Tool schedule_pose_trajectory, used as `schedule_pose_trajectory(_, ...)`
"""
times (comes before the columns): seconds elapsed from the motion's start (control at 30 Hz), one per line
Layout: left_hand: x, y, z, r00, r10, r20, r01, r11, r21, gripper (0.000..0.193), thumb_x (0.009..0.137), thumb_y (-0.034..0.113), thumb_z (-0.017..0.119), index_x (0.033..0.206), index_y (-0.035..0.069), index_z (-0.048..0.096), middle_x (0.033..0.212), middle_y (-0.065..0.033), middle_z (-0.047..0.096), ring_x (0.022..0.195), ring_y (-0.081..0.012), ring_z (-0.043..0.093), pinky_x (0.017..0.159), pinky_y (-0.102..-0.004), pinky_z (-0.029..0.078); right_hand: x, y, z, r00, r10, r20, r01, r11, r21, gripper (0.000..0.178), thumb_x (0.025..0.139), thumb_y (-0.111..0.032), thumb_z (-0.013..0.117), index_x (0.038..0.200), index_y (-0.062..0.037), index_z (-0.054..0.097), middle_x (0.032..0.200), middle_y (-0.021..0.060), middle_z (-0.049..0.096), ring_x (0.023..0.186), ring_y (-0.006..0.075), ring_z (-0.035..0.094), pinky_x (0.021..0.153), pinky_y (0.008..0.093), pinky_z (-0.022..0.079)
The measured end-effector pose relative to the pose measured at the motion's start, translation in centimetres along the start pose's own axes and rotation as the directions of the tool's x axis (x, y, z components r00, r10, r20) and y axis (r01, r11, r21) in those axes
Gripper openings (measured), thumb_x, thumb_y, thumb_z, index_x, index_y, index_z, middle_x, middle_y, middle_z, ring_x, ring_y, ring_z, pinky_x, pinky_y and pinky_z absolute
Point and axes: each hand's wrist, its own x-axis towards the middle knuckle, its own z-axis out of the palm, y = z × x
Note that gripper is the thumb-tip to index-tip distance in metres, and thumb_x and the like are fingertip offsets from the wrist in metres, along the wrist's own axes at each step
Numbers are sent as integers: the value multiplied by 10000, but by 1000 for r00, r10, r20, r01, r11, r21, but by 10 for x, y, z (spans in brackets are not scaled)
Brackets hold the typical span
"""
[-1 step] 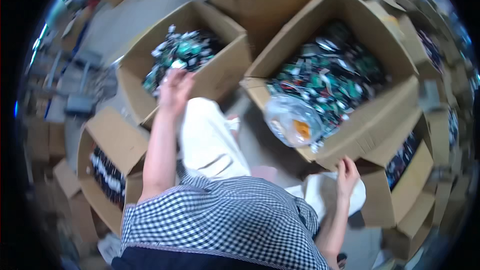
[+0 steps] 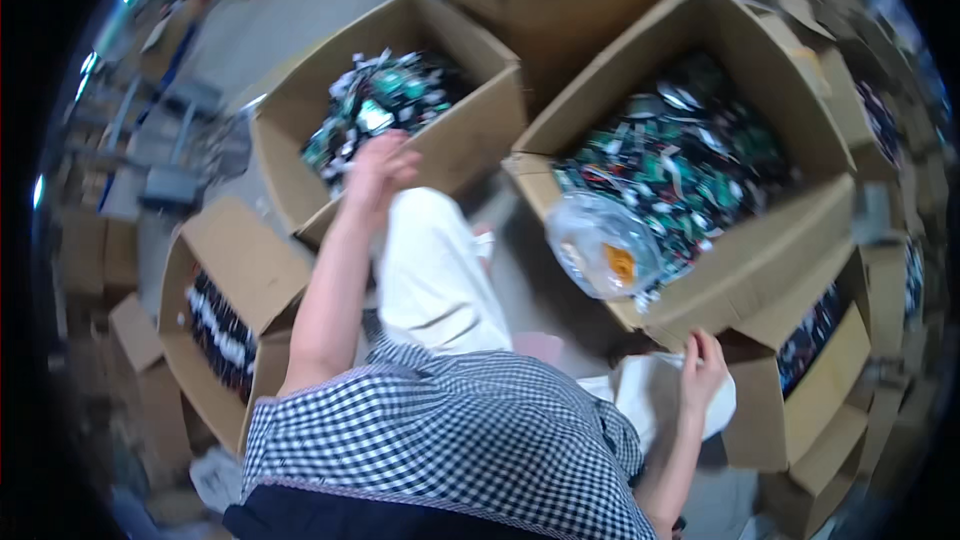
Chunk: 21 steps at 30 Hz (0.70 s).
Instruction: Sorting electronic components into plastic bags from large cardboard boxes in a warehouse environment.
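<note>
Over the near edge of the left carton [image 2: 470, 135] is my left hand [image 2: 383, 168], fingers loosely bent and a little blurred, with no object visible in it. That carton holds a heap of green, white and dark scrap, apparently circuit boards [image 2: 395, 95]. My right hand [image 2: 705, 370] hangs beside my right knee, below the larger carton [image 2: 740, 260]; its fingertips are slightly apart and I see nothing between them. Inside the larger carton lie similar board pieces [image 2: 670, 160]. A clear plastic bag [image 2: 590, 240] with something orange in it rests at its near left corner.
An open carton of dark and white pieces [image 2: 220, 325] stands at my left. Another carton [image 2: 755, 415] with dark contents is by my right hand. A tall brown cardboard panel [image 2: 590, 20] rises behind. Grey metal frames [image 2: 170, 185] stand at far left.
The whole scene has shifted slightly to the right in the view. My left hand's fingers look a little more bent; my right hand is nearly where it was.
</note>
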Motion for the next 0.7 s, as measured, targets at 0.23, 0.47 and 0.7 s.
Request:
schedule_pose_trajectory(0.23, -60, -46, 65, 644, 133, 753, -762, 25, 647, 288, 740, 226, 601, 1006, 122, 561, 1046, -75, 569, 1060, -255, 509, 940, -471, 349, 3, 21, -15, 909, -290, 300, 396, 826, -402, 221, 786, -114, 598, 967, 13, 591, 1010, 168, 592, 976, 357, 537, 871, 456, 382)
schedule_pose_trajectory(0.47, -3, -38, 58, 645, -142, 751, -764, -105, 636, 149, 737, 280, 575, 811, 155, 608, 906, 8, 593, 962, -179, 532, 875, -456, 354, 38, 31, -16, 762, -82, 643, 348, 888, -300, 229, 818, -226, 622, 955, -45, 646, 997, 151, 636, 922, 304, 593, 775, 415, 474)
schedule_pose_trajectory(0.7, -9, -13, 69, 607, -369, 704, -735, 75, 674, 162, 692, 301, 566, 691, 141, 585, 779, -28, 580, 838, -221, 532, 732, -420, 372, 54, 19, -6, 708, -127, 695, 278, 954, -110, 163, 757, -250, 591, 747, -107, 668, 763, 46, 651, 781, 240, 599, 733, 383, 424)
